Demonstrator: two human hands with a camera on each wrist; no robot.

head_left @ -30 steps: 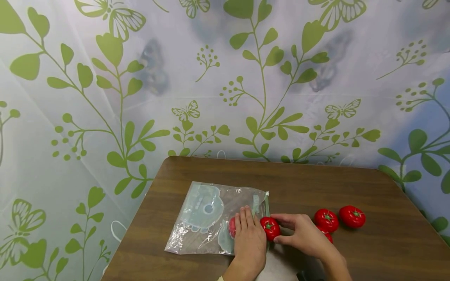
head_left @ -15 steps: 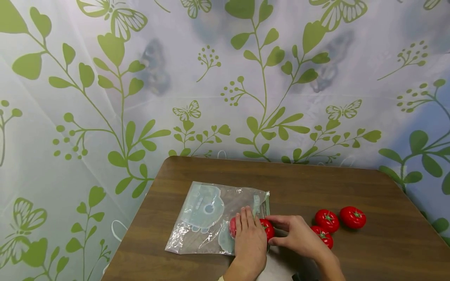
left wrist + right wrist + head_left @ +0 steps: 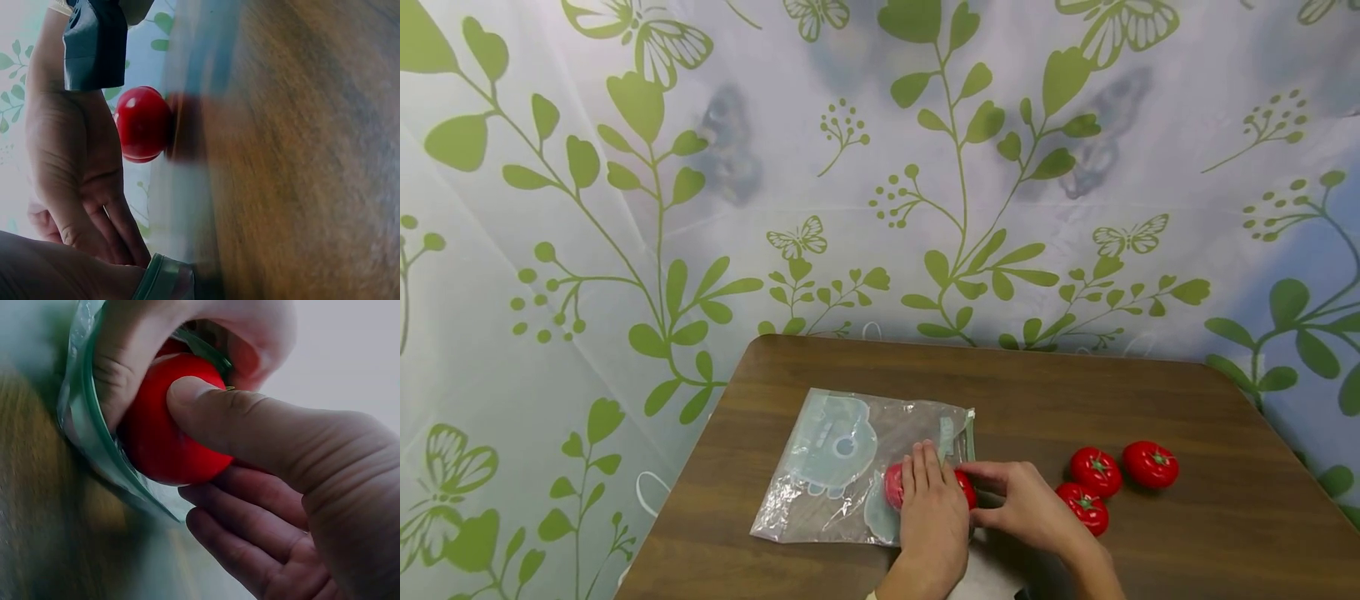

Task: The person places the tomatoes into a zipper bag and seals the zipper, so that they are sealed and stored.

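One red tomato (image 3: 169,447) sitting in right-side mouth of bag (image 3: 895,421), my right hand (image 3: 1033,510) pinching it; my left hand (image 3: 934,518) resting across bag, fingers straight; three tomatoes (image 3: 1096,472) lying farther right.

Tomatoes partly hidden at the bag's mouth
In the head view, the left hand (image 3: 934,521) covers part of the bag (image 3: 820,518), the left tomato (image 3: 893,486) and the right tomato (image 3: 968,489). The near edge cuts off a dark object (image 3: 1022,594), too little showing to identify. The left wrist view blurs part of the table (image 3: 1225,533).
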